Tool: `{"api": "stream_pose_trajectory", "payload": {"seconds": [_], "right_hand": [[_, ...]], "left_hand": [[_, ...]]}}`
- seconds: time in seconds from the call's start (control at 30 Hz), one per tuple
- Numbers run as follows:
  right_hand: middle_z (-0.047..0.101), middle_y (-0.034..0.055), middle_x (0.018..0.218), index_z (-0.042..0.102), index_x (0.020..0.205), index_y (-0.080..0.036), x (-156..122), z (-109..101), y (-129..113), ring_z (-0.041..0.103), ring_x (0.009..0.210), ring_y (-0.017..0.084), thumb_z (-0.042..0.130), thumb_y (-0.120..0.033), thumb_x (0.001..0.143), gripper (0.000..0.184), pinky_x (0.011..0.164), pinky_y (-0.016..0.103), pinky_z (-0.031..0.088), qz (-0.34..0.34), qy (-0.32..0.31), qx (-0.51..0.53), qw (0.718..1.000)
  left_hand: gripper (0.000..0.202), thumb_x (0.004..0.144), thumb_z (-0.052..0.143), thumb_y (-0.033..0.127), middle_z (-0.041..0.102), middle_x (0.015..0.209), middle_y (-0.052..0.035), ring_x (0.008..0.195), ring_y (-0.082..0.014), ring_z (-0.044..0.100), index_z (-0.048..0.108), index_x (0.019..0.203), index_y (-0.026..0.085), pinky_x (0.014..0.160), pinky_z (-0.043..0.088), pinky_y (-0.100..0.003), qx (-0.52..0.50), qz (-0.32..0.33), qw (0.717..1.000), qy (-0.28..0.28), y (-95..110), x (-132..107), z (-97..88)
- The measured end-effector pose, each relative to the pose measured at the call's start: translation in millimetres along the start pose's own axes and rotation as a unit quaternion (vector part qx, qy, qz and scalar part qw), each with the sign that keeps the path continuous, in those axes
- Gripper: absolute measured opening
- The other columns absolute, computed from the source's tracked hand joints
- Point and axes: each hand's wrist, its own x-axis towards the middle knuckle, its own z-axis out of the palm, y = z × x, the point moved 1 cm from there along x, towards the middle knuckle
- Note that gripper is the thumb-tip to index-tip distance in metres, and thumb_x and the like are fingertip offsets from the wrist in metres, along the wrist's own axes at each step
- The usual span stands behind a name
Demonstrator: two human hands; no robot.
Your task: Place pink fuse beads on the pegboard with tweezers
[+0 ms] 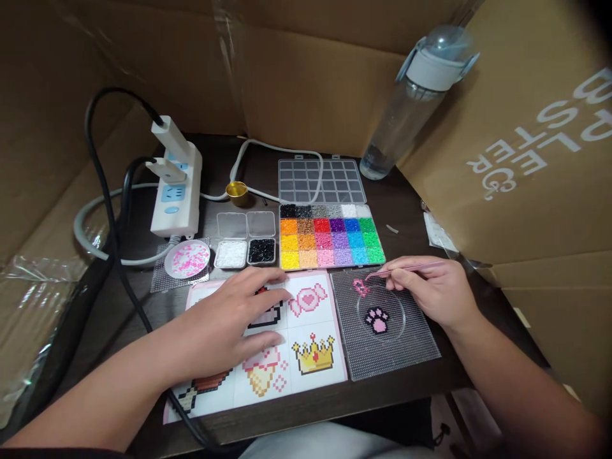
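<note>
In the head view we see our right hand gripping slim, glossy pink tweezers, their tip close against a small pink bead shape at the top of a clear, square pegboard stippled with fine pegs; we cannot tell whether they touch. Just below that shape sits a black-edged paw with pink pads. Our left hand lies open, palm down and fingers spread, over a flat paper sheet printed with pixel pictures, including a candy and a crown. Beyond it, on the dark wood-grained counter, a clear plastic box holds tiny beads sorted by colour in 4 rows of 6 compartments, its lid folded back. To its left, 2 small clear cases hold white beads and black beads; a round, shallow white dish contains mixed pink and white beads. A shiny gold cup stands behind, and a clear bottle holds a little liquid.
</note>
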Motion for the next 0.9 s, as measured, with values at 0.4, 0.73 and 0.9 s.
{"api": "stream_pose_trajectory", "payload": {"seconds": [0.4,0.73,0.9], "right_hand": [[0.087,0.0068,0.078,0.095,0.087,-0.026,-3.3,-2.4,9.5,0.076,0.057,0.015,0.089,-0.040,0.097,0.018,0.057,0.021,0.065,0.006,-0.005,-0.019,1.000],[0.086,0.0058,0.076,0.094,0.086,-0.026,-4.0,-3.7,7.7,0.076,0.056,0.016,0.090,-0.038,0.096,0.016,0.057,0.024,0.066,-0.002,0.019,-0.016,1.000],[0.086,0.0049,0.075,0.095,0.087,-0.027,-0.3,-0.3,6.3,0.077,0.057,0.015,0.089,-0.032,0.095,0.011,0.058,0.022,0.066,0.001,0.008,-0.012,1.000]], "left_hand": [[0.041,0.103,0.081,0.032,0.064,0.164,-0.0129,0.150,-0.0380,0.062,0.074,0.143,0.030,0.124,0.057,-0.057,-0.027,-0.013,0.998,-0.053,12.4,6.5,-13.0],[0.042,0.102,0.082,0.029,0.065,0.162,-0.0129,0.148,-0.0378,0.063,0.074,0.143,0.029,0.123,0.056,-0.055,-0.020,0.003,0.999,-0.043,11.8,7.4,-13.1],[0.042,0.102,0.082,0.030,0.065,0.161,-0.0122,0.149,-0.0369,0.062,0.074,0.143,0.030,0.124,0.055,-0.052,-0.022,-0.004,0.999,-0.045,11.7,7.2,-12.9]]}}
